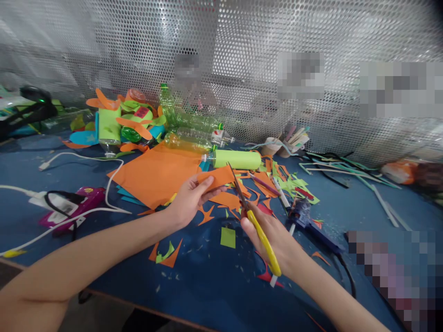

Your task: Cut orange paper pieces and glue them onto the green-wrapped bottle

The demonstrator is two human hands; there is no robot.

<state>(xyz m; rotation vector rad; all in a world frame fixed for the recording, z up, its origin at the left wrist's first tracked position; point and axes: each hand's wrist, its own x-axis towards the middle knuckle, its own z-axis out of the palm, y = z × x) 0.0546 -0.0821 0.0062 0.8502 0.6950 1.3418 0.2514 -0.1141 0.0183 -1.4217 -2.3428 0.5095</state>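
Observation:
My left hand (188, 203) pinches a strip of orange paper (221, 176) above the table's middle. Yellow-handled scissors (261, 237) are in my right hand (273, 242), their blades pointing up and away beside the strip's right end. Whether the blades touch the paper I cannot tell. Behind the left hand lies a large orange sheet (155, 173), with blue sheets partly under it. A bottle wrapped in light green paper (237, 159) lies just beyond the strip. Orange and green offcuts (224, 199) are scattered beneath both hands, near a small green square (228, 237).
A blue glue gun (313, 228) lies right of my right hand, its black cable running forward. Paper-decorated bottles (110, 124) and clear green bottles (190, 122) stand or lie at the back by a perforated metal panel (242, 60). White cables (114, 184) and a magenta power strip (74, 210) occupy the left.

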